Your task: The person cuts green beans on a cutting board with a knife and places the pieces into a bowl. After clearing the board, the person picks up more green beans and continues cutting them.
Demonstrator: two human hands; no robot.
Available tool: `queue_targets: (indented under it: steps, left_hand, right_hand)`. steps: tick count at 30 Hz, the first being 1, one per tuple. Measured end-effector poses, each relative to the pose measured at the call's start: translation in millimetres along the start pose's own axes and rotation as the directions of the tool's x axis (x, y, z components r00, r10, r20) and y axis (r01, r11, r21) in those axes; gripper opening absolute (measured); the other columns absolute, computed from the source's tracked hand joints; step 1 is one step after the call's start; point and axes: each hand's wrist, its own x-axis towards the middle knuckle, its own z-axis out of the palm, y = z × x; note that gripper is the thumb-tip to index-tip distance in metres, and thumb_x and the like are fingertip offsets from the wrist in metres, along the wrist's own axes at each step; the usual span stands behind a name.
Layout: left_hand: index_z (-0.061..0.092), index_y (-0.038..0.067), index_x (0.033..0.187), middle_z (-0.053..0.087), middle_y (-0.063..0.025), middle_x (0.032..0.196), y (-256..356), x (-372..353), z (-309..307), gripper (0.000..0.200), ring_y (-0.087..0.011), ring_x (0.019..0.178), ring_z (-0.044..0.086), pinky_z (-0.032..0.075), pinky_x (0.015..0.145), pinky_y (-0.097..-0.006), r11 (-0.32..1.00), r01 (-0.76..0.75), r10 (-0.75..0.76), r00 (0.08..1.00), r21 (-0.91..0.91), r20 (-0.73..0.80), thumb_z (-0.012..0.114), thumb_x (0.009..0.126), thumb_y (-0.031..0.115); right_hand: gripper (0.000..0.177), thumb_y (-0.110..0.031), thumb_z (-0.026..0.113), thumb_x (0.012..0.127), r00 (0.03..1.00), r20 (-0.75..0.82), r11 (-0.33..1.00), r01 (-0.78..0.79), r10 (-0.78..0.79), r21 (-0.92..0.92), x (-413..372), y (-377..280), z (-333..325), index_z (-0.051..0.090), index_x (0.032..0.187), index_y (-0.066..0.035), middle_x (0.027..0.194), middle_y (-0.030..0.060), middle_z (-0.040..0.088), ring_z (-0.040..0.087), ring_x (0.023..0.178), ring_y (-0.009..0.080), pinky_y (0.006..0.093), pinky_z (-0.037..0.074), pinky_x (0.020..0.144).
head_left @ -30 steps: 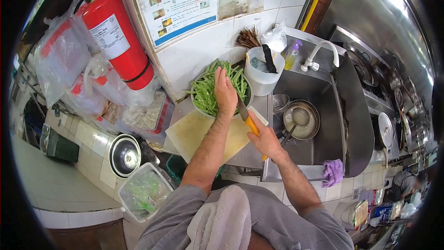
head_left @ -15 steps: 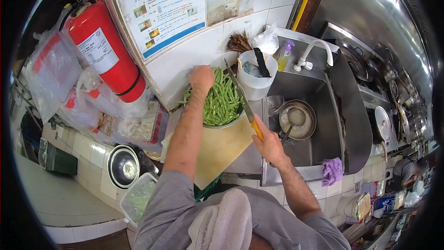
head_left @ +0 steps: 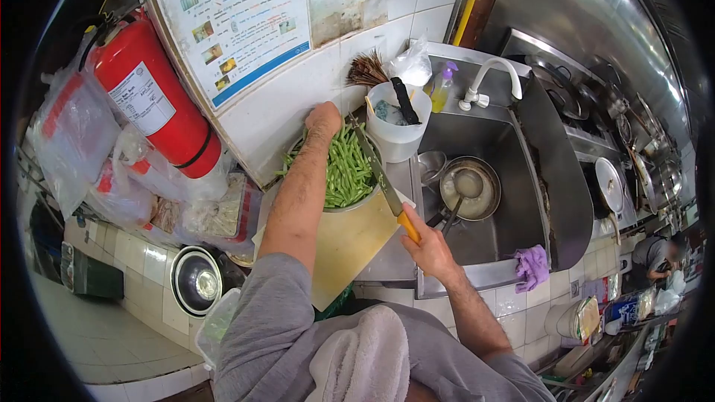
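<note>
Two bare hands work at a tiled counter beside a steel sink (head_left: 521,179). The left hand (head_left: 324,120) reaches across a metal bowl (head_left: 359,204) heaped with green beans (head_left: 344,171), its fingers curled closed over the bowl's far rim, close to the wall. The bowl's near edge sits on a pale cutting board (head_left: 354,247). The right hand (head_left: 428,247) is wrapped tight around the orange handle of a kitchen knife (head_left: 381,179). The blade slants up and away over the right side of the beans, its tip near a white plastic tub (head_left: 398,134) that holds utensils. A pan (head_left: 471,192) with a ladle in it lies in the sink, and a purple cloth (head_left: 531,268) hangs over the sink's front edge. A red fire extinguisher (head_left: 149,100) leans at the left.
</note>
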Motion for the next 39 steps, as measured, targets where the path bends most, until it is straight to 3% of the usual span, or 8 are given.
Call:
queue_targets:
  steps: [17, 27, 29, 31, 32, 33, 35, 39]
  left_hand:
    - [0.069, 0.003, 0.094, 0.068, -0.0166, 0.086, -21.0, -5.3, -70.6, 0.027, -0.0330, 0.082, 0.066, 0.051, 0.076, -0.0404, 0.847, -0.436, 0.319, 0.874, -0.303, -0.368, 0.074, 0.075, 0.021]
    - [0.068, -0.001, 0.092, 0.068, -0.0083, 0.073, -34.0, -73.8, -134.4, 0.023, -0.0163, 0.066, 0.062, 0.048, 0.064, -0.0302, 0.655, -0.548, 0.154, 0.771, -0.520, -0.618, 0.072, 0.079, 0.017]
    - [0.068, -0.001, 0.091, 0.058, 0.0024, 0.067, -52.3, -106.3, -143.8, 0.022, -0.0070, 0.057, 0.048, 0.037, 0.053, -0.0227, 0.529, -0.561, 0.055, 0.772, -0.637, -0.633, 0.073, 0.081, 0.017]
    - [0.067, 0.001, 0.085, 0.054, 0.0052, 0.064, -80.5, -139.8, -138.4, 0.019, -0.0044, 0.054, 0.043, 0.032, 0.051, -0.0209, 0.491, -0.520, 0.010, 0.806, -0.699, -0.592, 0.073, 0.081, 0.018]
    - [0.066, 0.003, 0.082, 0.053, 0.0054, 0.062, -99.2, -151.9, -127.3, 0.017, -0.0045, 0.053, 0.043, 0.032, 0.050, -0.0213, 0.507, -0.429, -0.020, 0.861, -0.748, -0.507, 0.073, 0.081, 0.018]
    - [0.065, 0.004, 0.078, 0.052, 0.0055, 0.061, -117.6, -163.5, -113.6, 0.017, -0.0047, 0.052, 0.043, 0.032, 0.049, -0.0217, 0.518, -0.333, -0.052, 0.907, -0.788, -0.418, 0.073, 0.080, 0.018]
    - [0.062, 0.006, 0.073, 0.052, 0.0043, 0.060, -158.4, -173.8, -60.7, 0.019, -0.0055, 0.049, 0.043, 0.032, 0.046, -0.0223, 0.461, -0.217, -0.130, 0.943, -0.860, -0.307, 0.073, 0.080, 0.019]
    - [0.065, 0.002, 0.076, 0.054, 0.0015, 0.058, -197.7, -184.7, 45.1, 0.013, -0.0081, 0.044, 0.045, 0.036, 0.042, -0.0245, 0.347, 0.027, -0.289, 0.954, -0.938, -0.080, 0.073, 0.077, 0.012]
  right_hand:
    - [0.071, -0.010, 0.061, 0.086, 0.993, 0.088, 0.994, -0.086, 0.081, 0.061, 1.3, 3.8, 2.6, 0.028, 0.147, -0.023, 0.111, 0.0255, 0.062, 0.061, 0.102, 0.0412, 0.0414, 0.050, 0.087]
    - [0.070, -0.008, 0.062, 0.086, 0.996, 0.087, 0.992, -0.020, 0.010, 0.125, -2.2, -5.3, -3.4, 0.028, 0.147, -0.019, 0.112, 0.0243, 0.063, 0.063, 0.103, 0.0370, 0.0366, 0.049, 0.088]
    - [0.071, -0.007, 0.062, 0.086, 0.993, 0.118, 0.988, -0.026, 0.008, 0.152, -7.2, -4.6, -1.1, 0.029, 0.147, -0.018, 0.114, 0.0236, 0.063, 0.063, 0.103, 0.0347, 0.0351, 0.049, 0.088]
    - [0.072, -0.006, 0.064, 0.085, 0.989, 0.037, 0.977, 0.136, -0.144, 0.165, -14.6, 4.2, 4.0, 0.031, 0.147, -0.017, 0.105, 0.0130, 0.067, 0.058, 0.077, 0.0120, 0.0290, 0.051, 0.073]
    - [0.072, -0.007, 0.065, 0.085, 0.989, 0.134, 0.979, 0.030, -0.058, 0.200, -20.1, 4.2, 1.4, 0.030, 0.148, -0.017, 0.100, 0.0091, 0.067, 0.057, 0.069, 0.0099, 0.0272, 0.050, 0.065]
    - [0.072, -0.007, 0.065, 0.085, 0.985, 0.160, 0.978, 0.029, -0.062, 0.204, -25.8, 2.2, -0.5, 0.030, 0.148, -0.017, 0.100, 0.0091, 0.067, 0.057, 0.069, 0.0099, 0.0272, 0.050, 0.065]
    - [0.071, -0.007, 0.065, 0.085, 0.958, 0.288, 0.975, -0.063, -0.001, 0.213, -37.3, -0.4, -2.7, 0.031, 0.147, -0.018, 0.118, 0.0203, 0.062, 0.064, 0.104, 0.0252, 0.0315, 0.049, 0.087]
    - [0.070, -0.009, 0.065, 0.086, 0.902, 0.430, 0.978, -0.117, 0.032, 0.172, -55.9, 1.8, -1.7, 0.032, 0.146, -0.018, 0.119, 0.0206, 0.062, 0.065, 0.102, 0.0274, 0.0330, 0.050, 0.086]
